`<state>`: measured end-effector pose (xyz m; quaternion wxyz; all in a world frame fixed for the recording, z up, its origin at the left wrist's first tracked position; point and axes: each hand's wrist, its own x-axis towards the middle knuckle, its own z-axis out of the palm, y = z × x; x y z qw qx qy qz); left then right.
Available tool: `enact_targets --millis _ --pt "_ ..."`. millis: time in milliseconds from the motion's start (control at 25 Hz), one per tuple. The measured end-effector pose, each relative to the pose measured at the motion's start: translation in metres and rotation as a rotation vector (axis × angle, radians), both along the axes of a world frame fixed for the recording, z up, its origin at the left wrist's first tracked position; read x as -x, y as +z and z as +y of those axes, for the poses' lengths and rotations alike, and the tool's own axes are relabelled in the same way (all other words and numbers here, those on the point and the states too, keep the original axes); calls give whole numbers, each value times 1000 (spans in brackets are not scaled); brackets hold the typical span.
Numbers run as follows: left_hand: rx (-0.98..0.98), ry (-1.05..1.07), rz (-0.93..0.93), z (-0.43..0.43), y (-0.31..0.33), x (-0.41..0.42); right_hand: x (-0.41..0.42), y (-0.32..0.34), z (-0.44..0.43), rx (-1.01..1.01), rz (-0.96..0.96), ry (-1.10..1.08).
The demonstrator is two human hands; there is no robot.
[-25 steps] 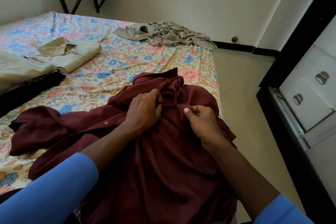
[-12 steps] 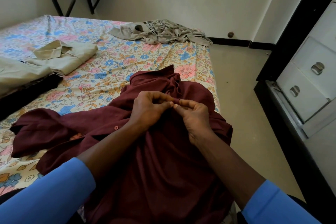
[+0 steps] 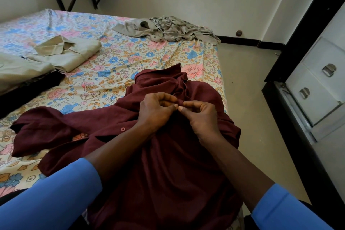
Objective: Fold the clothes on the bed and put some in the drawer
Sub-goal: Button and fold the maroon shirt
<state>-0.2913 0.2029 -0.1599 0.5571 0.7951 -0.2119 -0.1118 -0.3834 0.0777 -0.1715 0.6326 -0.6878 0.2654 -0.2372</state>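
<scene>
home bedroom, bed (image 3: 130, 50) with floral sheet, loose clothes (image 3: 168, 28) on it, white drawers (image 3: 315, 89) beside

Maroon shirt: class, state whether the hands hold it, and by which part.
Both the left hand and the right hand pinch the maroon shirt at its front edges, just below the collar.

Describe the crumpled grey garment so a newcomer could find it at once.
Start at the bed with the floral sheet. Look to its far right corner, where a crumpled grey fabric garment lies. Unlike the folded beige shirt and the maroon shirt being handled, it is a loose heap.
</scene>
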Motion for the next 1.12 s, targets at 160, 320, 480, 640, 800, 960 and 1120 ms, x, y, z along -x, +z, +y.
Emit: enact_targets --millis 160,320,480,640,800,960,1120 --pt "34 -125 39 4 4 -3 -1 3 -7 330 85 4" --pt "-60 -211 -125 7 8 0 1 8 -10 487 185 83" --pt "-111 -245 -202 7 7 2 -2 8 -16 267 206 124" --pt "115 -203 180 4 2 -4 -6 10 -15 407 130 48" --pt "311 -99 513 -2 2 -3 -13 6 -1 826 54 -69" --pt "397 -35 561 1 -6 -3 -17 2 8 819 -64 18" --pt "369 55 430 3 -12 -9 -18 3 4 539 -81 29"
